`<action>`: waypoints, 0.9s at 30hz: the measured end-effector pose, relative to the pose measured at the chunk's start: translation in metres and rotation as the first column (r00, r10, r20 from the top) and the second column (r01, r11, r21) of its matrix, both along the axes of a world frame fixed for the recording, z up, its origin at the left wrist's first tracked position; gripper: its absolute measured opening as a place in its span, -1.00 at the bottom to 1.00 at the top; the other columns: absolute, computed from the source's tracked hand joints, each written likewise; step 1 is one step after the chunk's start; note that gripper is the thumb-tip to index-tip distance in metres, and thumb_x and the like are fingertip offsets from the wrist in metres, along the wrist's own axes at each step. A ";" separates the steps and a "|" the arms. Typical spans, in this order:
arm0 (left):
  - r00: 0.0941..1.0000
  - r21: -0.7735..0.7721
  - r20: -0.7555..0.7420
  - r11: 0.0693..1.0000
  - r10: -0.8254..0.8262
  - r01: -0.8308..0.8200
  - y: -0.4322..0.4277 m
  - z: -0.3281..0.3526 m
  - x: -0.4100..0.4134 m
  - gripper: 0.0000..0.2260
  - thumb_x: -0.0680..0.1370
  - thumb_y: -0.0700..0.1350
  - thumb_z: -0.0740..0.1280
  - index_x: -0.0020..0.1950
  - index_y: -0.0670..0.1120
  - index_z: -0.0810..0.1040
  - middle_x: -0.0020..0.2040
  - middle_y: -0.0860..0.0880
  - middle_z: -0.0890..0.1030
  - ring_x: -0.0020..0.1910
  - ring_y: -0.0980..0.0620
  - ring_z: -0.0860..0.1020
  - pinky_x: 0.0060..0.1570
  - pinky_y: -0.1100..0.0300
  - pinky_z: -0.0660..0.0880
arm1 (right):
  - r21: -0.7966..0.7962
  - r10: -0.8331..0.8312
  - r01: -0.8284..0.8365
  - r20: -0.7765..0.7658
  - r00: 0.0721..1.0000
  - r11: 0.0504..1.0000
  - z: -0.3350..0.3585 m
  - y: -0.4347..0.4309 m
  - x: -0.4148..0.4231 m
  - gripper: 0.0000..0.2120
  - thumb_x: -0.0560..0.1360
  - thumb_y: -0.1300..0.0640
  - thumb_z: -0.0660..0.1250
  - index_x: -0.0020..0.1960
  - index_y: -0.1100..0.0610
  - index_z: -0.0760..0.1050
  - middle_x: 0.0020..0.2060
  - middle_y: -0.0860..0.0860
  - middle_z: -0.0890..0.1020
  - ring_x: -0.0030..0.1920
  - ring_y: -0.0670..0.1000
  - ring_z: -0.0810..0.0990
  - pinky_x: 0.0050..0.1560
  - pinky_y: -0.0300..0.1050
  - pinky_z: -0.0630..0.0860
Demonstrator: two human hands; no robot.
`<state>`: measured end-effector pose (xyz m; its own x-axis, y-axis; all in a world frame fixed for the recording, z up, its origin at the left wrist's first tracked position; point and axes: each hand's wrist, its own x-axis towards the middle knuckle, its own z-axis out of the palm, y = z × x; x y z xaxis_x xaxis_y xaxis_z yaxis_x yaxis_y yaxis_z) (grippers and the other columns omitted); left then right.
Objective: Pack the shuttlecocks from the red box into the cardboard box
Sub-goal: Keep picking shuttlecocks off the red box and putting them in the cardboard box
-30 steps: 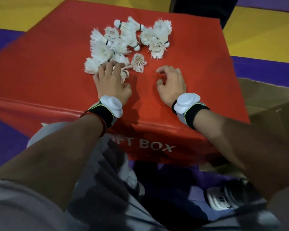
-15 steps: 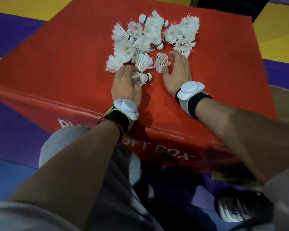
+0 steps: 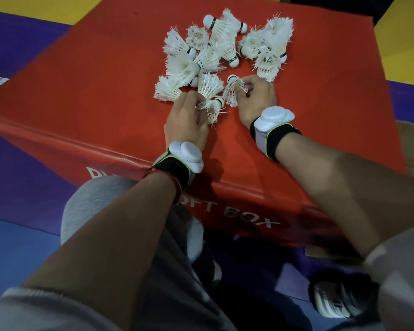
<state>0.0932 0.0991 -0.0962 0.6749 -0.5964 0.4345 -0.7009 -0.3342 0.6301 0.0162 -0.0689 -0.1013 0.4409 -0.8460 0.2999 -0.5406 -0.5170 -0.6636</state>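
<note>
With my left hand (image 3: 187,120) gripping one shuttlecock (image 3: 213,109) and my right hand (image 3: 257,99) pinching another, I should lift gently by the corks, sparing feathers.

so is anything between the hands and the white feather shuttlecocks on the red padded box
Nothing visible: the left hand grips one white feather shuttlecock and the right hand pinches another.
</note>
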 end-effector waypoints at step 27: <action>0.992 -0.045 -0.026 0.991 -0.127 0.126 -0.053 0.037 -0.085 -0.83 0.56 -0.13 0.23 0.10 -0.13 0.50 -0.16 -0.13 0.63 -0.23 -0.15 0.57 -0.26 0.01 0.49 | 0.121 -0.230 0.209 0.198 0.953 0.970 0.042 0.002 -0.157 -0.92 0.49 0.11 0.38 -0.06 0.00 0.64 -0.25 -0.13 0.58 -0.22 -0.04 0.55 -0.18 -0.12 0.49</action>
